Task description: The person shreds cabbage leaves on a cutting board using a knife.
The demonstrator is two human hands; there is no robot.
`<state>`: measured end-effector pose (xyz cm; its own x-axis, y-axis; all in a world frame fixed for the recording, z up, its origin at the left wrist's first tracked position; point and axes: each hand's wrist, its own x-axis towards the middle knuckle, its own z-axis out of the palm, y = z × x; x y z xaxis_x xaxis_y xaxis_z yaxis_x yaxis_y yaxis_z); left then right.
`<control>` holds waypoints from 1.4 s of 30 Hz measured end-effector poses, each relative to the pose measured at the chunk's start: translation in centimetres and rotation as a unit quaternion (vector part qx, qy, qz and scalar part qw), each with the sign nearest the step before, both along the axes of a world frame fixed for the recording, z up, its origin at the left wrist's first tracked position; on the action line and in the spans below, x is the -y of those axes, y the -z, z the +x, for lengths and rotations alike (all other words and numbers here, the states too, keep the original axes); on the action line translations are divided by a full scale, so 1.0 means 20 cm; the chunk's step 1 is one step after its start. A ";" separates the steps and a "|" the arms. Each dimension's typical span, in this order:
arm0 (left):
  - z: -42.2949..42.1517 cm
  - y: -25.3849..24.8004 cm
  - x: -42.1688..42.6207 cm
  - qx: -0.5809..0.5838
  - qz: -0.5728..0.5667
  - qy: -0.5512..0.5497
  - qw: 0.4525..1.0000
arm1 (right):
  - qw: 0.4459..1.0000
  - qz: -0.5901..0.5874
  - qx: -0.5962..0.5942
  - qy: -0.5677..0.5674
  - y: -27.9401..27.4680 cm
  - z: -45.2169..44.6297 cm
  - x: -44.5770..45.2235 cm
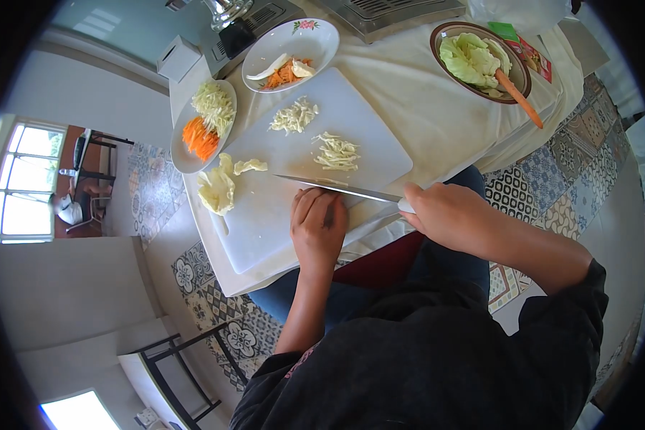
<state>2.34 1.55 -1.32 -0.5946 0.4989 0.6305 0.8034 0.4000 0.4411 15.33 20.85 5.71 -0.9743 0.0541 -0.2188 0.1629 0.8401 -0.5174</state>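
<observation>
My right hand (441,211) is wrapped around the pale handle of a kitchen knife (351,189). Its blade points left across the white cutting board (265,236), just beyond the fingertips of my left hand (319,226). Those left fingers are curled and pressed together on the board; whatever lies under them is hidden. Past the blade sit two small piles of shredded cabbage, one nearer (337,152) and one farther (294,116). Larger pale cabbage leaf pieces (217,188) rest at the board's left side.
An oval plate (181,159) holds shredded cabbage and carrot. A flowered bowl (325,51) contains carrot shreds and white pieces. At right, a brown-rimmed bowl (444,32) carries cabbage leaves and a whole carrot (519,99) overhanging its edge. Stoves (390,14) stand at the back.
</observation>
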 end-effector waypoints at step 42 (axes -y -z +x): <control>0.01 -0.01 0.02 0.009 -0.027 0.048 0.998 | 0.999 0.024 0.002 0.037 -0.03 0.13 -0.03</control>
<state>2.50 1.07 -1.18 -0.5531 0.5873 0.5909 0.8314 0.3445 0.4360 17.90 21.42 6.35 -0.9661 0.1372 -0.2188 0.2285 0.8488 -0.4767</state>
